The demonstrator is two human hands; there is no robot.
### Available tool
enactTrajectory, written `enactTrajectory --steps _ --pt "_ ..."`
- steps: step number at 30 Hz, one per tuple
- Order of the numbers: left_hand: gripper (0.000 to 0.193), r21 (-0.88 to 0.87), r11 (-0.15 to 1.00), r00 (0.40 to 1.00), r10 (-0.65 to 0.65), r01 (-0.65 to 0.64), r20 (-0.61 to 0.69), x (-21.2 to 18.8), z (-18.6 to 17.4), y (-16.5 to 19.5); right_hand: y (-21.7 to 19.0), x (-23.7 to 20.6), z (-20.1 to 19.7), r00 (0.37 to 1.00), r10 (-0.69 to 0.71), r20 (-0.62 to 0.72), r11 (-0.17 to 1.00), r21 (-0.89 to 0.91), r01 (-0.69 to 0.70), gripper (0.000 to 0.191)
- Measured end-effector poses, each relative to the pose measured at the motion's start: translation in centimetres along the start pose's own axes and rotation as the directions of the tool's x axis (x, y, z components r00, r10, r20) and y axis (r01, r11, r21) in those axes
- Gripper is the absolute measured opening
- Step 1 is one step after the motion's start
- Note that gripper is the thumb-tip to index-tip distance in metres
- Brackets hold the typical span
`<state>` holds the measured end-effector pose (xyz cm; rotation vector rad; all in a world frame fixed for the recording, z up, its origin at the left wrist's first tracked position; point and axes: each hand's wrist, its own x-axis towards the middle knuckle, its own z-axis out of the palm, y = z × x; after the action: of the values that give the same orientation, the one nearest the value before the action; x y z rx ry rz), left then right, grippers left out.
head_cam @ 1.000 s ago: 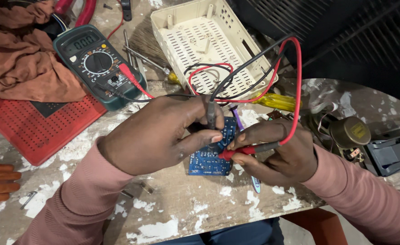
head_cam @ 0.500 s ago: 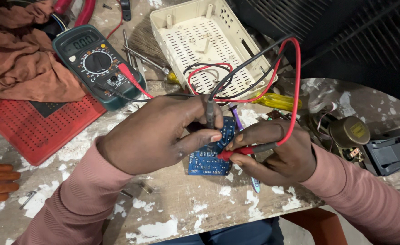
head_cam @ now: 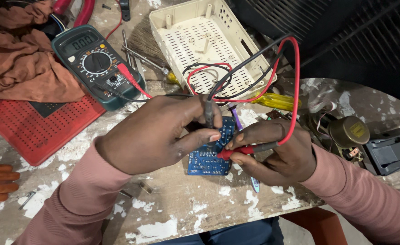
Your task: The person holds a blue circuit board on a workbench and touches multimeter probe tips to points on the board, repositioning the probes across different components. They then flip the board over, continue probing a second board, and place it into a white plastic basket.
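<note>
Far left of the bench: a red perforated tray [head_cam: 25, 131] lay flat, with a brown cloth [head_cam: 21, 59] bunched above it. Just right of the cloth sat the green meter [head_cam: 95, 66], dial facing up, its red and black leads plugged in at the lower edge and running off toward your hands.

Your left hand [head_cam: 157, 136] was closed around the black probe [head_cam: 208, 113], thumb and fingers pinched on its shaft, the tip held steeply down onto the blue circuit board [head_cam: 209, 152]. The board lay flat on the chipped tabletop [head_cam: 172, 213], between your two hands and partly hidden under the left one. Behind it stood the cream plastic casing [head_cam: 209, 50], open side up (loose red and black wire looped across it).

Your right hand [head_cam: 272, 154] was clamped on the red probe [head_cam: 247, 149], held nearly level, its tip on the board's right edge. A yellow-handled screwdriver [head_cam: 277, 100] lay just beyond that hand; a small round motor [head_cam: 348, 131] sat further right.

Judged step: you were probing two points on the board, both tips apparently in contact (exact pads too small to tell). The next move would call for holding both tips steady while you glanced left to the meter display.
</note>
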<state>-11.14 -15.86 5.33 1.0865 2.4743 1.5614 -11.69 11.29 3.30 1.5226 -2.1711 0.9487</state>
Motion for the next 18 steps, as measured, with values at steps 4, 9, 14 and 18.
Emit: enactTrajectory --steps 4,9,14,18 --pt "0.023 0.019 1.000 1.000 0.001 -0.001 -0.002 0.06 0.05 -0.10 -0.06 0.03 -0.17 1.000 0.014 0.003 1.000 0.013 -0.014 0.043" --pt "0.024 0.033 0.999 1.000 0.013 -0.013 -0.005 0.04 0.02 -0.31 -0.11 0.10 -0.21 0.999 0.030 0.016 0.999 0.017 -0.030 0.042" --pt "0.025 0.048 0.998 0.999 0.042 -0.041 -0.018 0.00 0.09 -0.25 -0.21 0.13 -0.17 0.999 0.030 0.012 0.999 -0.020 -0.030 0.042" --pt "0.024 0.042 0.999 1.000 0.003 -0.003 -0.008 -0.13 -0.29 -0.28 -0.11 0.22 0.13 0.999 0.032 0.007 0.999 -0.011 -0.032 0.042"
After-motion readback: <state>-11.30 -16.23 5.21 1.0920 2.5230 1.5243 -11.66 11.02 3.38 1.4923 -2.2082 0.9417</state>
